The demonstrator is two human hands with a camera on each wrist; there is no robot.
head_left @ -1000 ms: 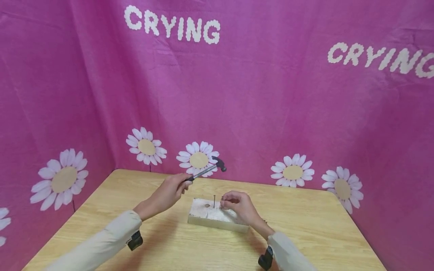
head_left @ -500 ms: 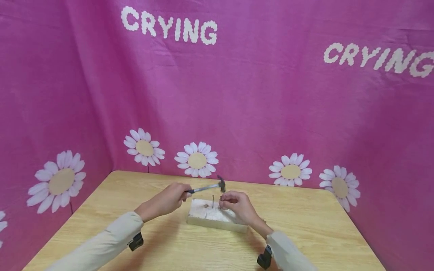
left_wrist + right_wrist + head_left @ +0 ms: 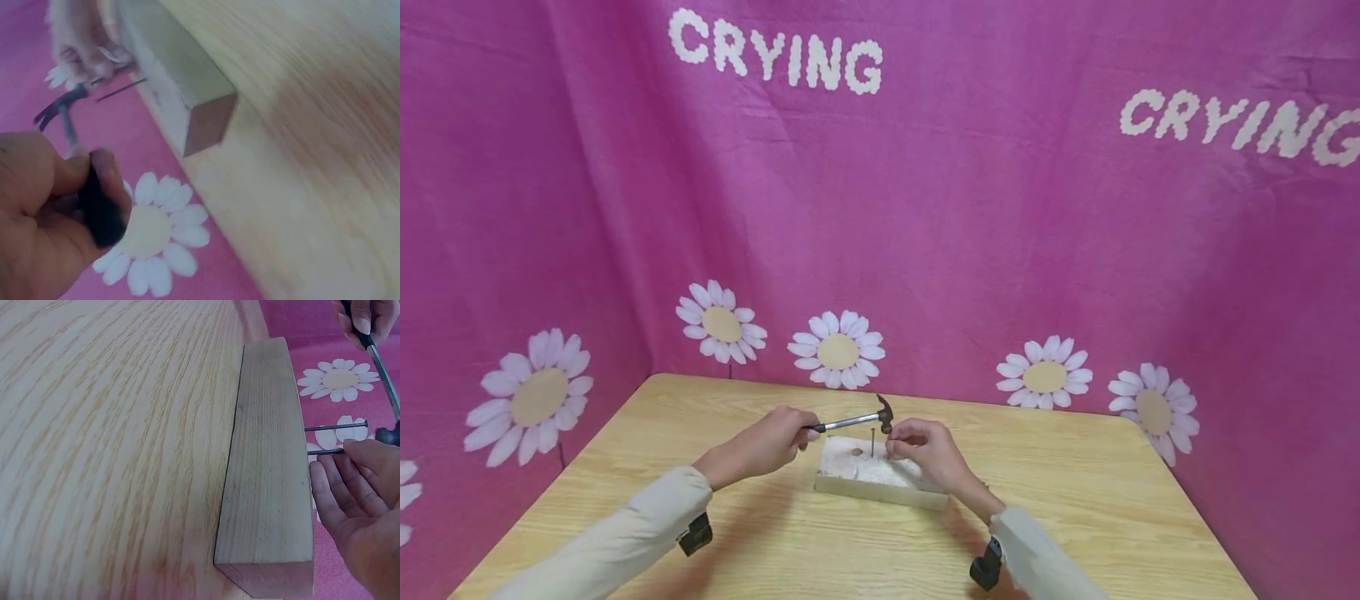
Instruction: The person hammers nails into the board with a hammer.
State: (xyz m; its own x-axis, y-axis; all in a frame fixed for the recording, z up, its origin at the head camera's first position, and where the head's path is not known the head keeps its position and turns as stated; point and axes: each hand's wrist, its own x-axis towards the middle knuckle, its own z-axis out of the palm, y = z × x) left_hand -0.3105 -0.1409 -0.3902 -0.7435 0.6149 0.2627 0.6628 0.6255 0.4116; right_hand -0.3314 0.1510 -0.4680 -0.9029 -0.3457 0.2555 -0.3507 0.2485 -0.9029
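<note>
My left hand grips the black handle of a claw hammer, whose head sits right at the top of the nail in my other hand. With thumb and fingertips, my right hand pinches that nail upright against a pale wooden block. Part of its shank shows between fingertips and wood in the right wrist view. A second nail stands upright in the block just to the left, untouched. In the left wrist view the curled fingers wrap the hammer handle.
The block lies flat on a light wood-grain table. A knot-like brown spot marks its top. Behind the table hangs a pink cloth with daisies and white lettering. Black wrist cameras sit below both sleeves.
The hammer has come down from a raised, tilted position to the top of the pinched nail, the left hand lowering with it. My right hand keeps its pinch in the same place.
</note>
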